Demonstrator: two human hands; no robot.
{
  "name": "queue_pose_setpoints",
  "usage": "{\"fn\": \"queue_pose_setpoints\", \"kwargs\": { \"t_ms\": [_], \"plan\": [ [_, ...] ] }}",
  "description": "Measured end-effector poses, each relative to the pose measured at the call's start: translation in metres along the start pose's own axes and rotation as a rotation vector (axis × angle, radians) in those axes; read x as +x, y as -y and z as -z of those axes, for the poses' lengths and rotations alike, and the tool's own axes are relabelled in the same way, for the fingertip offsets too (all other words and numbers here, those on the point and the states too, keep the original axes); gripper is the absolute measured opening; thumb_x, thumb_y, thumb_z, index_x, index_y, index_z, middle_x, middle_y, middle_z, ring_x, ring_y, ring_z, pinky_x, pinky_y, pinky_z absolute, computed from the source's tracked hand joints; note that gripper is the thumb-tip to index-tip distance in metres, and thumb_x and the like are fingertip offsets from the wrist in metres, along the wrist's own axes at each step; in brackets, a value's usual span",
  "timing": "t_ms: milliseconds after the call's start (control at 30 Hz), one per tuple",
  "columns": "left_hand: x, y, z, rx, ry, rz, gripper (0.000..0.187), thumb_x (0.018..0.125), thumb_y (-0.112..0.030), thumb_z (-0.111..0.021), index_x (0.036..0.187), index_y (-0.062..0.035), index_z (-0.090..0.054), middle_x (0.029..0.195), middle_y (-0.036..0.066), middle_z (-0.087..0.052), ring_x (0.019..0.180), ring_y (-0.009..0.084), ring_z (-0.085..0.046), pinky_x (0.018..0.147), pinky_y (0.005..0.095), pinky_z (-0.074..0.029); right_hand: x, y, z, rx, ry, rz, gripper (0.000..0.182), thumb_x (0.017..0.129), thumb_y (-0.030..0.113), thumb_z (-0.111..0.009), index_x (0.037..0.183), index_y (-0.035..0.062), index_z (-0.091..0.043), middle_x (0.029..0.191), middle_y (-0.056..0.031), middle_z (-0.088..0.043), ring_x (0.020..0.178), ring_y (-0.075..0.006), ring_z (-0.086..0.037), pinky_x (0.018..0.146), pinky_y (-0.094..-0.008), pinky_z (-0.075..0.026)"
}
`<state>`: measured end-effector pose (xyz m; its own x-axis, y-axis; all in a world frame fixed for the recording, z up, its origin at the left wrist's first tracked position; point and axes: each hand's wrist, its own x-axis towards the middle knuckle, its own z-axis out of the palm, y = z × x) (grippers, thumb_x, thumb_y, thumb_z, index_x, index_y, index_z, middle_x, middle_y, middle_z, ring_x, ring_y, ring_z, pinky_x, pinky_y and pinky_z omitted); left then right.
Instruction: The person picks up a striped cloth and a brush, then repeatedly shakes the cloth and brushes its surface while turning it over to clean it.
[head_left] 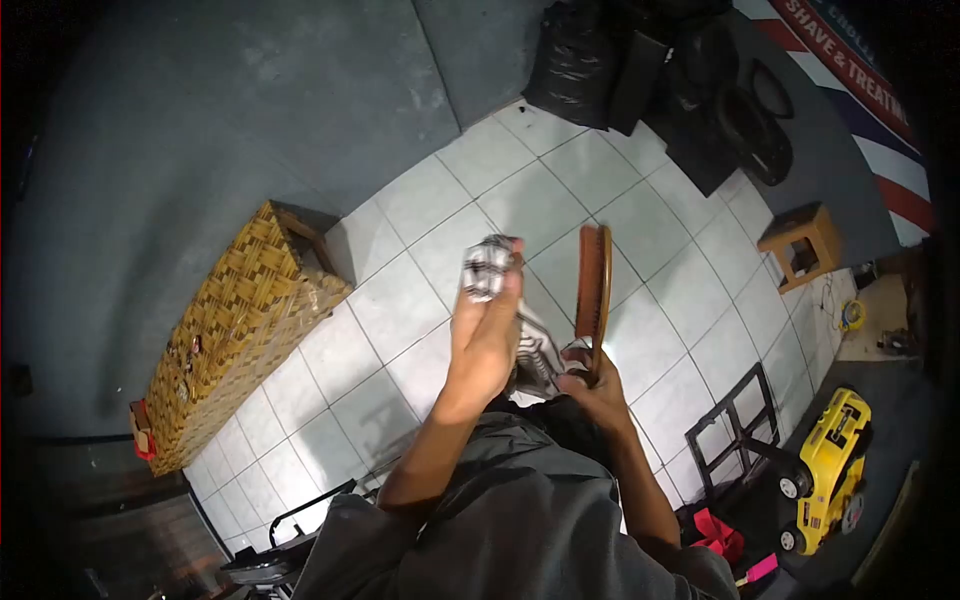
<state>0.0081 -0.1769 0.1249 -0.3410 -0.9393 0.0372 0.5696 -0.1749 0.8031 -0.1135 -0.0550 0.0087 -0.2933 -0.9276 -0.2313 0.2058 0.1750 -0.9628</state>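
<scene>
Above the white tiled floor (pixel 650 260), the left hand (pixel 487 335), arm raised toward twelve o'clock, is closed around a crumpled black-and-white patterned cloth (pixel 488 268). At its three o'clock, the right hand (pixel 592 385) grips a brown wooden brush (pixel 594 285) upright by the handle.

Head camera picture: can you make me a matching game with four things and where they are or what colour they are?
Things:
1. brown wooden brush
2. black-and-white patterned cloth
3. yellow toy car
4. woven straw bench

Matches:
A. against the grey wall on the left
B. on the floor at the lower right
C. bunched in the left hand
D. held upright by the right hand

Pairs: 1-D, 2-C, 3-B, 4-A
</scene>
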Motion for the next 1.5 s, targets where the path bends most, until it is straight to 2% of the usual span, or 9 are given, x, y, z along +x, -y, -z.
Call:
{"fn": "queue_pose_setpoints", "kwargs": {
  "t_ms": [133, 367, 433, 533, 600, 800, 1167, 1333, 1500],
  "plan": [
    [0.010, 0.005, -0.014, 0.081, 0.403, 0.223, 0.065, 0.069, 0.010, -0.037, 0.131, 0.0005, -0.023, 0.115, 0.011, -0.038, 0.097, 0.0160, -0.042, 0.082, 0.0241, -0.036, 0.016, 0.045, -0.042, -0.221, -0.189, 0.228, 0.048, 0.072, 0.000, -0.063, 0.116, -0.0045, -0.043, 0.101, -0.0121, -0.057, 0.094, -0.0159, -0.055, 0.082, -0.0279, -0.043],
    [0.035, 0.030, 0.010, 0.683, 0.548, -0.084, 0.079, 0.074, 0.010, -0.048, 0.137, -0.0016, -0.002, 0.123, 0.014, -0.039, 0.101, 0.0169, -0.048, 0.085, 0.0239, -0.038, 0.028, 0.044, -0.019, 0.113, -0.198, 0.274, 0.040, 0.076, -0.007, -0.049, 0.115, -0.0045, -0.043, 0.106, -0.0111, -0.056, 0.099, -0.0146, -0.053, 0.086, -0.0263, -0.040],
    [0.034, 0.050, 0.030, 0.691, 0.516, -0.188, 0.071, 0.078, 0.000, -0.058, 0.135, 0.0008, -0.016, 0.119, 0.015, -0.046, 0.103, 0.0164, -0.048, 0.088, 0.0246, -0.037, 0.024, 0.049, -0.004, 0.139, -0.228, 0.215, 0.034, 0.078, -0.004, -0.046, 0.112, -0.0040, -0.045, 0.107, -0.0091, -0.056, 0.100, -0.0145, -0.052, 0.087, -0.0263, -0.038],
    [0.034, 0.066, 0.049, 0.796, 0.810, 0.186, 0.057, 0.078, -0.010, -0.065, 0.126, 0.0019, -0.036, 0.108, 0.014, -0.055, 0.100, 0.0165, -0.052, 0.086, 0.0260, -0.039, 0.021, 0.063, 0.017, 0.150, -0.257, 0.203, 0.035, 0.076, -0.007, -0.043, 0.111, -0.0031, -0.045, 0.100, -0.0066, -0.056, 0.094, -0.0127, -0.052, 0.084, -0.0260, -0.039],
    [0.026, 0.073, 0.041, 0.734, 0.712, 0.332, 0.053, 0.077, -0.027, -0.066, 0.112, 0.0086, -0.048, 0.096, 0.021, -0.061, 0.090, 0.0263, -0.059, 0.079, 0.0319, -0.045, 0.014, 0.076, 0.021, 0.021, -0.380, 0.117, 0.030, 0.075, -0.005, -0.049, 0.105, -0.0036, -0.046, 0.091, -0.0045, -0.057, 0.081, -0.0103, -0.054, 0.074, -0.0230, -0.043],
    [0.022, 0.083, 0.017, 0.733, 0.628, 0.135, 0.048, 0.076, -0.018, -0.068, 0.109, 0.0063, -0.044, 0.100, 0.016, -0.058, 0.092, 0.0205, -0.057, 0.081, 0.0299, -0.045, 0.010, 0.053, 0.012, 0.052, -0.513, 0.230, 0.040, 0.072, -0.002, -0.065, 0.105, -0.0024, -0.043, 0.084, -0.0034, -0.055, 0.071, -0.0086, -0.052, 0.065, -0.0214, -0.044],
    [0.092, 0.050, 0.020, 0.800, 0.559, -0.008, 0.020, 0.080, 0.002, -0.054, 0.099, 0.0054, -0.048, 0.085, 0.010, -0.062, 0.076, 0.0144, -0.059, 0.064, 0.0236, -0.048, -0.028, 0.080, 0.067, -0.005, -0.731, 0.376, 0.022, 0.078, -0.004, -0.050, 0.085, 0.0089, -0.034, 0.071, -0.0008, -0.045, 0.049, -0.0035, -0.043, 0.034, -0.0198, -0.032],
    [0.079, 0.107, 0.009, 0.219, 0.234, 0.275, 0.038, 0.094, -0.021, -0.038, 0.126, 0.0006, -0.035, 0.120, 0.015, -0.049, 0.104, 0.0201, -0.052, 0.083, 0.0305, -0.045, -0.022, 0.103, 0.002, 0.022, -0.422, 0.356, 0.021, 0.075, -0.002, -0.055, 0.091, 0.0069, -0.044, 0.076, 0.0018, -0.046, 0.062, -0.0063, -0.047, 0.053, -0.0210, -0.039],
    [0.077, 0.069, 0.003, -0.120, 0.114, 0.652, 0.045, 0.095, -0.033, -0.028, 0.125, -0.0001, -0.036, 0.116, 0.014, -0.051, 0.105, 0.0246, -0.053, 0.087, 0.0335, -0.046, -0.026, 0.127, -0.005, 0.048, -0.180, 0.132, 0.042, 0.075, -0.005, -0.057, 0.114, 0.0022, -0.045, 0.092, -0.0007, -0.050, 0.088, -0.0088, -0.046, 0.077, -0.0239, -0.037]
  ]
}}
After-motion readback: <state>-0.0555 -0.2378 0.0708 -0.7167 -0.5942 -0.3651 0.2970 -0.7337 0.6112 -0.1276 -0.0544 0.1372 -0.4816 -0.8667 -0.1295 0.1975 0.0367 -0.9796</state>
